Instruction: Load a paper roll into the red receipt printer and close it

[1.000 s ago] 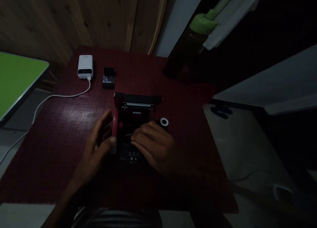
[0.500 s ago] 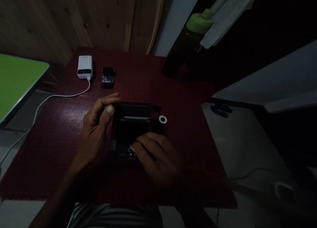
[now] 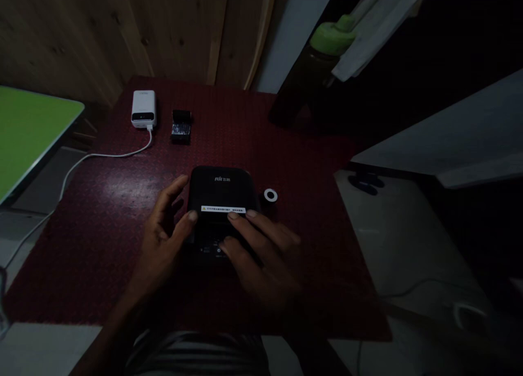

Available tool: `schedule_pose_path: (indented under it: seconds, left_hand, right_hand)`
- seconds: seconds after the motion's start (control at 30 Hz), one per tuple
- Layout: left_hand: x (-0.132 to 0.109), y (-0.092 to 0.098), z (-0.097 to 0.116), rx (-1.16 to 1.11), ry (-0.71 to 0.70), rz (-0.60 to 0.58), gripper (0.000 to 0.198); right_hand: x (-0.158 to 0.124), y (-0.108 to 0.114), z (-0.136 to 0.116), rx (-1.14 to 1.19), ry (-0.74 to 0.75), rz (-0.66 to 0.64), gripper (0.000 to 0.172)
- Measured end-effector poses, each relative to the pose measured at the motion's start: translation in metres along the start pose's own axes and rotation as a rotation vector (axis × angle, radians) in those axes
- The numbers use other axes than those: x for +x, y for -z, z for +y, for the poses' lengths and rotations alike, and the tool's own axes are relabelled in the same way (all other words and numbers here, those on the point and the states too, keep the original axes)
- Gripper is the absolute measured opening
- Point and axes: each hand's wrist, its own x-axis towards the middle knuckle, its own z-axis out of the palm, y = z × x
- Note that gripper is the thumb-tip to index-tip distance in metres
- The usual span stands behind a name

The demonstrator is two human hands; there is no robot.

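Observation:
A small black printer (image 3: pixel 223 190) with its lid down lies in the middle of the dark red table. A white warning strip crosses the lid's near edge, and a button panel is in front of it. My left hand (image 3: pixel 161 229) is at the printer's left side, thumb at its edge and fingers apart. From the right, my right hand (image 3: pixel 265 250) has fingertips on the lid's near edge and its thumb by the button panel; the fingers are spread, with nothing in them. Just right of the printer stands a small dark roll with a white ring-shaped end (image 3: pixel 270 195).
A white power bank (image 3: pixel 144 109) with a white cable (image 3: pixel 112 155) lies at the table's (image 3: pixel 310 212) back left. Beside it is a small black item with a shiny middle (image 3: pixel 181 126). A green-lidded bottle (image 3: pixel 330 38) stands back right. A green tabletop (image 3: pixel 32 125) is at left.
The printer's lid, which stood raised with a roller showing inside, is now down. My right fingers have moved onto its near edge. My left hand has shifted slightly nearer to me.

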Motion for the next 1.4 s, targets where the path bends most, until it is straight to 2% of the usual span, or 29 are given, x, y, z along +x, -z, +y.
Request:
schedule_pose_path:
  seconds: [0.47, 0.77, 0.93, 1.03, 1.13, 1.23, 1.33, 1.4]
  left_hand:
    - [-0.010, -0.001, -0.011, -0.072, 0.181, 0.023, 0.073]
    - [-0.008, -0.005, -0.003, -0.048, 0.167, 0.010, 0.062]
    - [-0.007, -0.007, -0.004, -0.072, 0.176, 0.019, 0.061]
    - [-0.011, -0.002, -0.006, -0.144, 0.208, 0.007, 0.061]
    - [-0.018, 0.010, -0.012, -0.191, 0.220, -0.019, 0.057]
    - [-0.024, 0.020, -0.017, -0.160, 0.235, -0.013, 0.059]
    - [-0.027, 0.021, -0.016, -0.131, 0.247, -0.015, 0.062]
    - [-0.027, 0.017, -0.013, -0.110, 0.228, -0.018, 0.061]
  right_hand:
    - [0.002, -0.007, 0.007, 0.195, -0.100, -0.042, 0.020]
    - [-0.002, -0.005, 0.003, 0.197, -0.154, -0.142, 0.018]
    - [-0.002, -0.007, 0.005, 0.217, -0.138, -0.124, 0.015]
    - [-0.006, -0.005, 0.006, 0.271, -0.161, -0.079, 0.015]
    - [-0.019, -0.003, 0.007, 0.293, -0.257, -0.019, 0.028]
    - [-0.042, -0.005, 0.006, 0.340, -0.482, 0.030, 0.037]
    - [-0.067, -0.015, 0.004, 0.447, -0.700, 0.026, 0.050]
    - [-0.081, -0.021, 0.001, 0.527, -0.750, -0.012, 0.057]
